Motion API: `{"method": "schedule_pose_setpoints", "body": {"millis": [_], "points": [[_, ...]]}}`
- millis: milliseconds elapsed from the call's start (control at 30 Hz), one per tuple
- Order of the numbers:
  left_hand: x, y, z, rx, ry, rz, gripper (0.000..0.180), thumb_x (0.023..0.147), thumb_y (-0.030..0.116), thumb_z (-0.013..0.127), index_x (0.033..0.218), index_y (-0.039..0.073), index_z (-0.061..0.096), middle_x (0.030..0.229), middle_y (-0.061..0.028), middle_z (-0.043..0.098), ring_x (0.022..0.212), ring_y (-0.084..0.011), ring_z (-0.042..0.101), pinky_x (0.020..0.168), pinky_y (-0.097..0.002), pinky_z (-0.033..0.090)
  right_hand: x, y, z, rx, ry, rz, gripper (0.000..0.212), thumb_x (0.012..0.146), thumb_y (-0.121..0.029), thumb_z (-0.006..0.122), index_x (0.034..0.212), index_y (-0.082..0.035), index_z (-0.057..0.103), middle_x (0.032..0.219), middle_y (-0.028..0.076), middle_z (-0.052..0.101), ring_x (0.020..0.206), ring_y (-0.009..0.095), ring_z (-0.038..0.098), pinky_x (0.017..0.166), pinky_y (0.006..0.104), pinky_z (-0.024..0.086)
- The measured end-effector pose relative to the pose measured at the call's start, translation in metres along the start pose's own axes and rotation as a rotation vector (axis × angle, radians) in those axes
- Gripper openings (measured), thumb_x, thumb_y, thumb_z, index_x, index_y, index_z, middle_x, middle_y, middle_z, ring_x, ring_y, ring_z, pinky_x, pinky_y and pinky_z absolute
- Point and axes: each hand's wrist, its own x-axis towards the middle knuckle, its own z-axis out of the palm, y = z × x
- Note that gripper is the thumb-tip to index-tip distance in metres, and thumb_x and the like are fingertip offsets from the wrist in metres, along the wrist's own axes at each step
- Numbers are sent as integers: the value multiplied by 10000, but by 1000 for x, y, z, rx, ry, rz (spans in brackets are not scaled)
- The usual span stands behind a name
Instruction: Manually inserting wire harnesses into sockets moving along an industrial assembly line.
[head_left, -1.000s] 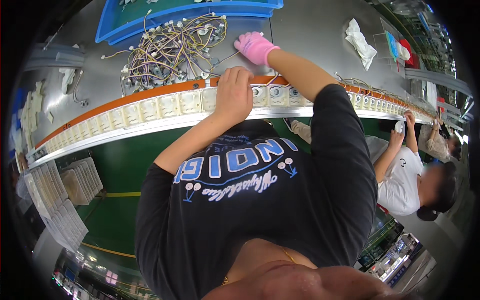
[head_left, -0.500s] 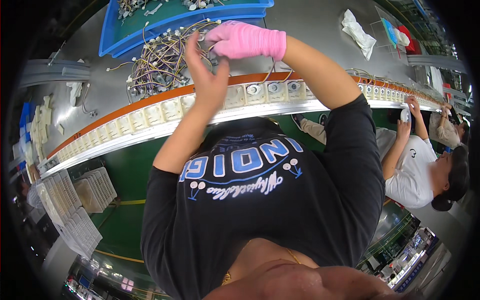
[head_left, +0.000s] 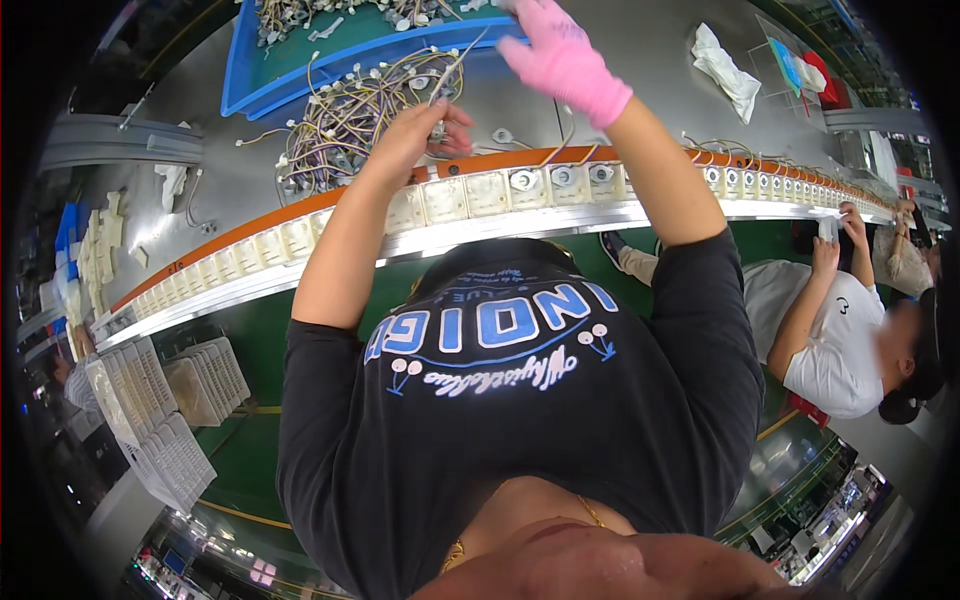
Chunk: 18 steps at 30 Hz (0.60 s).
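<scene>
My bare left hand (head_left: 422, 138) is closed at the right edge of a tangled pile of wired parts (head_left: 345, 125), its fingers curled around a small grey wired part that is mostly hidden. A pale wire (head_left: 464, 62) rises from beside this hand toward the blue tray's front wall. My right hand (head_left: 562, 62), in a pink glove, reaches up to the tray's right end. Its thumb stands apart from the fingers, whose tips are near the picture's top edge. One loose round metal part (head_left: 502, 136) lies on the metal table, its wire hard to trace.
A blue tray (head_left: 300, 88) holds more wired parts. Along the table edge runs a row of white square holders (head_left: 445, 200) behind a metal rail; several on the right contain round parts. A white cloth (head_left: 726, 72) lies at right. A co-worker (head_left: 835, 330) works farther right.
My right hand has moved up and right, away from the pile and my left hand. My left hand has lowered slightly and curled its fingers. The loose round part now shows on the table.
</scene>
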Motion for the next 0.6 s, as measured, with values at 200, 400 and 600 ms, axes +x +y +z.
{"method": "schedule_pose_setpoints", "body": {"millis": [200, 400, 600], "points": [[-3, -1, 24, -517, 105, 59, 429, 969, 314, 339, 1271, 23, 431, 976, -126, 586, 980, -236, 556, 800, -360, 481, -64, -43, 34, 23, -291, 136, 366, 821, -239, 537, 1120, -36, 482, 928, 183, 579, 855, 347, 572, 773, 398, 468], [0, -14, 40, -346, 321, 43, 306, 939, 321, 442, 990, 54, 582, 870, -64, 595, 751, -166, 577, 637, -289, 478, -70, -45, 44, 167, -284, 236, 328, 799, -296, 552, 997, -40, 497, 890, 187, 576, 849, 348, 570, 731, 414, 457], [-16, -32, 26, 634, 348, 454, 225, 847, 230, 572, 756, 25, 559, 653, -112, 526, 612, -244, 525, 542, -375, 371, -82, -31, 27, 67, -411, 30, 302, 754, -216, 608, 988, -36, 543, 889, 145, 572, 817, 323, 578, 719, 395, 466]]}}
